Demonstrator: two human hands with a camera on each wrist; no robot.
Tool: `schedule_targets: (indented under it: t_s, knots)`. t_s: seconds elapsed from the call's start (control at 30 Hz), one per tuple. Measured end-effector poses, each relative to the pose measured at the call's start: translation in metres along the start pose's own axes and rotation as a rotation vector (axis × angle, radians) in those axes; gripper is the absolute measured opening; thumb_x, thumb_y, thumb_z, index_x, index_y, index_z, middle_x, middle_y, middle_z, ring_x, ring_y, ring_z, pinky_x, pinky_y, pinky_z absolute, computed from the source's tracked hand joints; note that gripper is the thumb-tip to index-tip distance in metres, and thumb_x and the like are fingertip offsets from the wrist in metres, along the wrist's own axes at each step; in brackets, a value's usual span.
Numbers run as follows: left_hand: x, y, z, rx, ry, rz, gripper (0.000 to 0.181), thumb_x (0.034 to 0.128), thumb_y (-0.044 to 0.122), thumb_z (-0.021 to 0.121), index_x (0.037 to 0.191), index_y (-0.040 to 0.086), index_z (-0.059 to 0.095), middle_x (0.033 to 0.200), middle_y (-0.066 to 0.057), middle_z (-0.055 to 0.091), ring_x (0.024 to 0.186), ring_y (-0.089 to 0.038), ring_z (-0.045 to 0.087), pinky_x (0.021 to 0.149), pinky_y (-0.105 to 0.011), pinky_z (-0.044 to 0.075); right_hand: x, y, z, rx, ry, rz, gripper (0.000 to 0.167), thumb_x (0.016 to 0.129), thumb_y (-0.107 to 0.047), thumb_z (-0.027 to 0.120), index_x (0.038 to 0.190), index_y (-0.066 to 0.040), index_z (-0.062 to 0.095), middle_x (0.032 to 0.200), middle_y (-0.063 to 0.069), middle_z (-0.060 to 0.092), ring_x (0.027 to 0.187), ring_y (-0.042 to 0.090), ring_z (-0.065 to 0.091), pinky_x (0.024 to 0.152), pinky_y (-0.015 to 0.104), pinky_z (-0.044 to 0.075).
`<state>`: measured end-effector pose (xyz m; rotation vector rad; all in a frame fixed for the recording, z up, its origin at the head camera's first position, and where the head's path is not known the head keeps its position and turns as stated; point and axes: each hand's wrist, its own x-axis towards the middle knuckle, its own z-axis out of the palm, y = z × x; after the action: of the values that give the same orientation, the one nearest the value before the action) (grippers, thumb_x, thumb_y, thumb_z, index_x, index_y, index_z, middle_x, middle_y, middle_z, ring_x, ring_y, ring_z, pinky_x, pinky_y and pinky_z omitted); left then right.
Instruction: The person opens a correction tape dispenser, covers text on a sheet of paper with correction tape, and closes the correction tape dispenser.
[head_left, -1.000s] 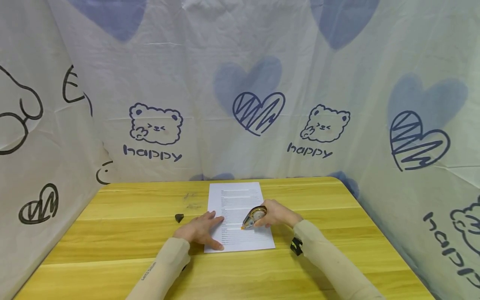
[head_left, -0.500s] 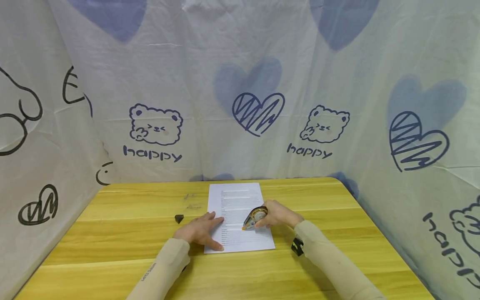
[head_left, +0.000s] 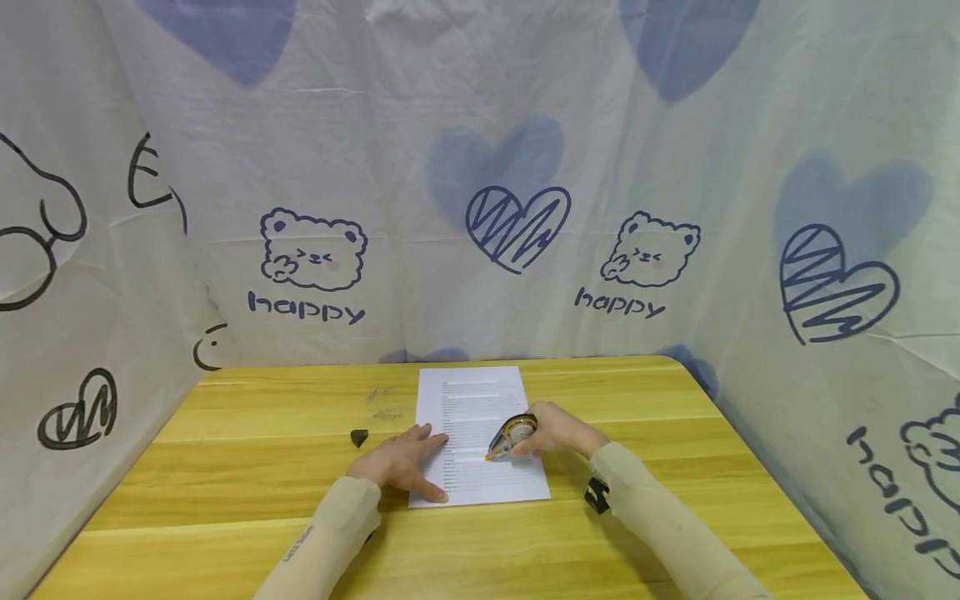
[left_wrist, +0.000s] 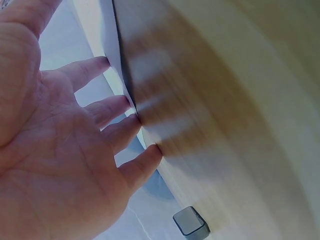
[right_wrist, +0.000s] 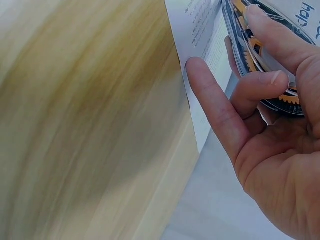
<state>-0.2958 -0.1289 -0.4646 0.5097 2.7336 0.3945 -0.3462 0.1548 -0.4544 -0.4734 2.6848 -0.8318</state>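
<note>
While the left grip (head_left: pixel 400 461) rests splayed on paper (head_left: pixel 471 408), the right grip (head_left: pixel 557 428) pinches a rounded plastic dispenser (head_left: pixel 512 435).

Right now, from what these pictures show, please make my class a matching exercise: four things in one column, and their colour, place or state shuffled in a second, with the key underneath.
Column one:
1. left hand
2. tape dispenser
3. printed sheet
4. small dark block

Column two:
A. white, with rows of text
B. on the table, left of the paper and apart from it
C. fingers spread, thumb on the page
D. held in the right hand

Right pairs: 1-C, 2-D, 3-A, 4-B
</note>
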Motion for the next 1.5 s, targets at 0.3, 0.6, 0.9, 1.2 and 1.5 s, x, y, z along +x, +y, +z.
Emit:
schedule_targets:
  t_s: [0.3, 0.6, 0.9, 1.2, 1.5]
  knots:
    - [0.0010, 0.0006, -0.0008, 0.003, -0.008, -0.010, 0.098, 0.0724, 0.056, 0.081, 0.152, 0.021, 0.036, 0.163, -0.013, 0.022, 0.150, -0.036, 0.021, 0.118, -0.057, 0.025, 0.0002, 0.0032, 0.0008, 0.014, 0.007, -0.005, 0.035, 0.074, -0.023, 0.087, 0.093, -0.005, 0.065, 0.078, 0.002, 0.067, 0.063, 0.017, 0.064, 0.054, 0.025, 0.053]
    - [0.0033, -0.0003, -0.0012, 0.000, -0.005, -0.020, 0.098, 0.0724, 0.056, 0.080, 0.152, 0.022, 0.036, 0.163, -0.012, 0.022, 0.150, -0.035, 0.020, 0.119, -0.057, 0.023, -0.0009, 0.0029, 0.0006, 0.023, 0.019, 0.001, 0.040, 0.074, -0.023, 0.087, 0.097, -0.003, 0.061, 0.080, 0.004, 0.067, 0.065, 0.018, 0.065, 0.055, 0.025, 0.053]
    - [0.0034, -0.0013, 0.0001, 0.003, 0.005, -0.003, 0.098, 0.0717, 0.056, 0.081, 0.152, 0.021, 0.038, 0.162, -0.013, 0.023, 0.149, -0.035, 0.022, 0.118, -0.057, 0.025, -0.0012, 0.0045, -0.0013, 0.017, 0.017, -0.006, 0.035, 0.075, -0.021, 0.086, 0.095, -0.004, 0.063, 0.078, 0.003, 0.067, 0.063, 0.017, 0.064, 0.054, 0.025, 0.052]
    - [0.0027, -0.0002, 0.0003, 0.012, -0.001, 0.002, 0.098, 0.0722, 0.057, 0.080, 0.152, 0.021, 0.037, 0.162, -0.013, 0.023, 0.149, -0.035, 0.022, 0.118, -0.057, 0.025, -0.0060, 0.0060, -0.0038, 0.016, 0.016, -0.009, 0.030, 0.075, -0.021, 0.086, 0.093, -0.006, 0.067, 0.078, 0.001, 0.068, 0.066, 0.016, 0.064, 0.057, 0.025, 0.054]
    - [0.0006, 0.0004, -0.0020, 0.001, -0.005, 0.011, 0.098, 0.0730, 0.056, 0.080, 0.152, 0.019, 0.037, 0.162, -0.014, 0.023, 0.149, -0.037, 0.022, 0.118, -0.057, 0.025, -0.0070, 0.0061, -0.0048, 0.030, 0.026, -0.005, 0.028, 0.074, -0.019, 0.087, 0.091, -0.006, 0.069, 0.078, 0.001, 0.069, 0.066, 0.013, 0.063, 0.057, 0.025, 0.055]
